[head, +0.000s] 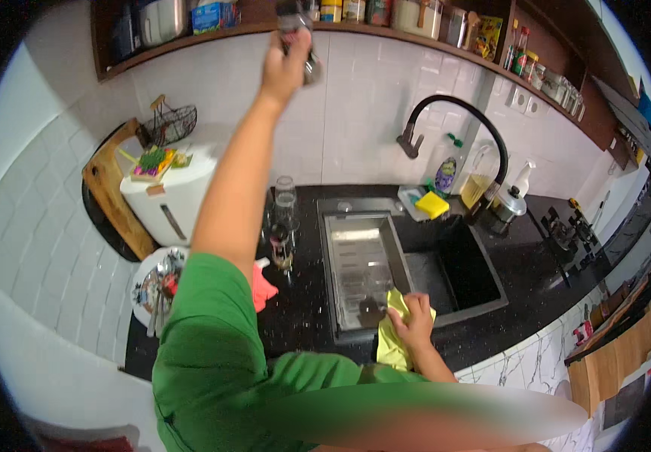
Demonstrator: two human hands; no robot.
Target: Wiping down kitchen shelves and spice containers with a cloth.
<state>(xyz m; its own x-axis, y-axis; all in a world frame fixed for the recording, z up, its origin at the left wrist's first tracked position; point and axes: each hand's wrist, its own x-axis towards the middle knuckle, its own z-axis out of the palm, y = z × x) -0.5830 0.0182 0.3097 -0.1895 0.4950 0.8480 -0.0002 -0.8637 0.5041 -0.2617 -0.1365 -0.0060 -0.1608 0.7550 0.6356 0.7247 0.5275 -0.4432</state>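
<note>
My left hand (286, 68) is raised high at the edge of the wall shelf. Its fingers are around a glass vessel (309, 66), probably a drinking glass with a print; motion blur hides the details. Low down, by the front rim of the sink, my right hand (415, 325) grips a yellow cloth (391, 339). The cloth hangs over the black counter. Beside the sink (503, 302), a printed glass (282, 248) and clear glasses (285, 206) stand on the counter. A steel drainer tray (362, 237) sits in the sink's left part.
Jars and bottles line the wooden shelf (348, 29). The black faucet (458, 100) arches over the sink. A yellow sponge (432, 204) lies behind it, near a dish soap bottle (445, 172). At left are a plate with cutlery (140, 282), a pink cloth (263, 288) and a white appliance (144, 212).
</note>
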